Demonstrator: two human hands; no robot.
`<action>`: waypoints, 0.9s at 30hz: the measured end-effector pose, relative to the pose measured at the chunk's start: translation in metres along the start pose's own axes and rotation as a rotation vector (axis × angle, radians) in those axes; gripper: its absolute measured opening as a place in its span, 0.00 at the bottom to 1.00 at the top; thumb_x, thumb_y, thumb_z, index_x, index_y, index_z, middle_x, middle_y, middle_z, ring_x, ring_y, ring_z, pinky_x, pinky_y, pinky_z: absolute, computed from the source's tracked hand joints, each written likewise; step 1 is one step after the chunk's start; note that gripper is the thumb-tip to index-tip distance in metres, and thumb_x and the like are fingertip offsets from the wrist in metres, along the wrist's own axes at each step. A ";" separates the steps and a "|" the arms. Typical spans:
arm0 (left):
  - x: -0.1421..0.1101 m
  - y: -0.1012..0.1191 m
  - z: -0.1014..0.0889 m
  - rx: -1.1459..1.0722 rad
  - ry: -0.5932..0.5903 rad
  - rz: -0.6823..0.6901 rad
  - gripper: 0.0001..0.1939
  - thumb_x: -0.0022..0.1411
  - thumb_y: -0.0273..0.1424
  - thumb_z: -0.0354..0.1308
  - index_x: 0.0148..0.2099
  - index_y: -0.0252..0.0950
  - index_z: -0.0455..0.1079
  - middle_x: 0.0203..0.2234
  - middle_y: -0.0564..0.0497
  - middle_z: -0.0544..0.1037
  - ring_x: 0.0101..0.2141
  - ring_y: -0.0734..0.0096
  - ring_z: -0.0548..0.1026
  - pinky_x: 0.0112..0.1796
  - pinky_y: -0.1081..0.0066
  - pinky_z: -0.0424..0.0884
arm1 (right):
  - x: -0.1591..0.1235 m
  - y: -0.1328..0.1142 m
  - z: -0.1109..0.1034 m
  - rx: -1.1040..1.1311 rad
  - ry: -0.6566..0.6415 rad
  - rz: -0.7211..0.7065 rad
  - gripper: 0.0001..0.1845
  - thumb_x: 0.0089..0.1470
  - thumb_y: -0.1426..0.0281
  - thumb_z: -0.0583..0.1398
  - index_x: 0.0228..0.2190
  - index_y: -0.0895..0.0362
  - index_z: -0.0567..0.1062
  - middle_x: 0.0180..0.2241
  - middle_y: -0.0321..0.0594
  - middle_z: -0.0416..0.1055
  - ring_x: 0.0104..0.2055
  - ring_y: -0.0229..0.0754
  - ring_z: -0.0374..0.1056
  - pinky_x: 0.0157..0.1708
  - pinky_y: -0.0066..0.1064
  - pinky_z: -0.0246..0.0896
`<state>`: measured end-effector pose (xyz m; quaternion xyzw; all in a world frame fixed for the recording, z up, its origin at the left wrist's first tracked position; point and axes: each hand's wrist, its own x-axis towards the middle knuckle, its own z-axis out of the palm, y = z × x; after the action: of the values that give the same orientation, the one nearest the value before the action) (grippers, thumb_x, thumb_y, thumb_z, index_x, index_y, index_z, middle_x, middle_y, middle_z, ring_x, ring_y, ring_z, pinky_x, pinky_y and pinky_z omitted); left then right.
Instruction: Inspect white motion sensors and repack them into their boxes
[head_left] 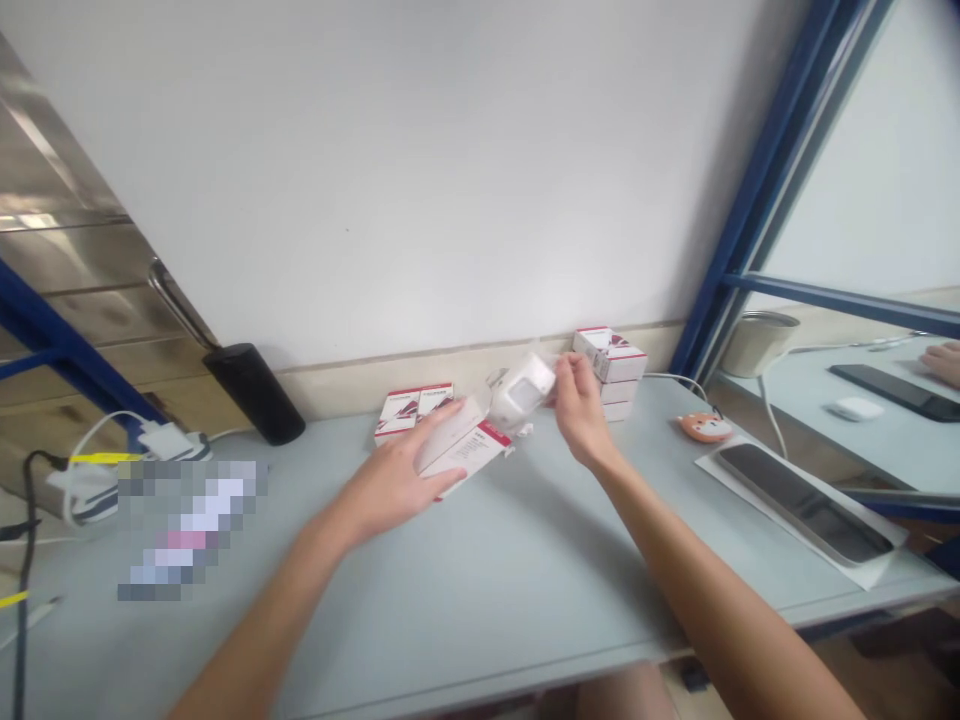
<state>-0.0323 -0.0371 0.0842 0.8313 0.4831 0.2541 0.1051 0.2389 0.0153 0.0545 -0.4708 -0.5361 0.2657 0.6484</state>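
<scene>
My left hand is wrapped round a white and red cardboard box, which is tilted above the desk. At the box's right end is a white plastic device in a clear bag, partly beyond the box's opening. My right hand pinches the bag's far end. Behind my left hand lie small white and red boxes. A stack of similar boxes stands just behind my right hand against the wall.
On the grey desk, a black cylinder stands at the left near chargers and cables. A blurred-out patch covers something there. To the right are an orange animal-shaped item and a dark flat device on white paper.
</scene>
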 end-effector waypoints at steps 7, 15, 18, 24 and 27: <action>0.068 0.002 0.009 0.280 0.090 0.079 0.36 0.68 0.35 0.59 0.75 0.50 0.57 0.59 0.45 0.78 0.56 0.49 0.77 0.53 0.55 0.74 | 0.023 0.021 -0.022 -0.184 0.561 -0.146 0.25 0.70 0.48 0.42 0.51 0.52 0.62 0.46 0.52 0.69 0.51 0.53 0.72 0.48 0.45 0.71; 0.146 0.003 0.079 0.285 -0.127 0.217 0.32 0.66 0.32 0.62 0.70 0.46 0.66 0.61 0.44 0.76 0.61 0.51 0.72 0.62 0.53 0.62 | 0.024 0.015 -0.027 -0.235 0.602 -0.141 0.22 0.71 0.53 0.42 0.52 0.54 0.61 0.46 0.54 0.69 0.52 0.56 0.71 0.53 0.47 0.65; 0.135 -0.003 0.075 0.272 -0.148 0.214 0.32 0.64 0.32 0.65 0.69 0.45 0.67 0.63 0.43 0.75 0.62 0.50 0.70 0.64 0.49 0.59 | 0.023 0.014 -0.023 -0.179 0.551 -0.111 0.20 0.70 0.55 0.42 0.51 0.54 0.60 0.47 0.55 0.69 0.52 0.55 0.70 0.54 0.47 0.64; 0.053 0.014 0.074 -0.488 0.099 0.063 0.28 0.72 0.43 0.58 0.70 0.45 0.62 0.62 0.43 0.74 0.61 0.54 0.72 0.62 0.51 0.67 | 0.006 0.008 0.000 -0.064 0.287 0.216 0.14 0.68 0.58 0.46 0.46 0.52 0.63 0.45 0.51 0.72 0.49 0.52 0.71 0.49 0.44 0.69; 0.013 0.019 0.089 -1.083 -0.098 -0.194 0.37 0.68 0.46 0.63 0.73 0.44 0.55 0.58 0.40 0.77 0.51 0.55 0.80 0.49 0.57 0.77 | -0.011 0.004 0.016 0.034 -0.050 0.355 0.13 0.67 0.57 0.51 0.40 0.52 0.67 0.41 0.45 0.74 0.41 0.48 0.73 0.37 0.38 0.72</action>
<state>0.0340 -0.0289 0.0208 0.6208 0.3524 0.4166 0.5629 0.2213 0.0132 0.0458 -0.5402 -0.4557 0.3967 0.5858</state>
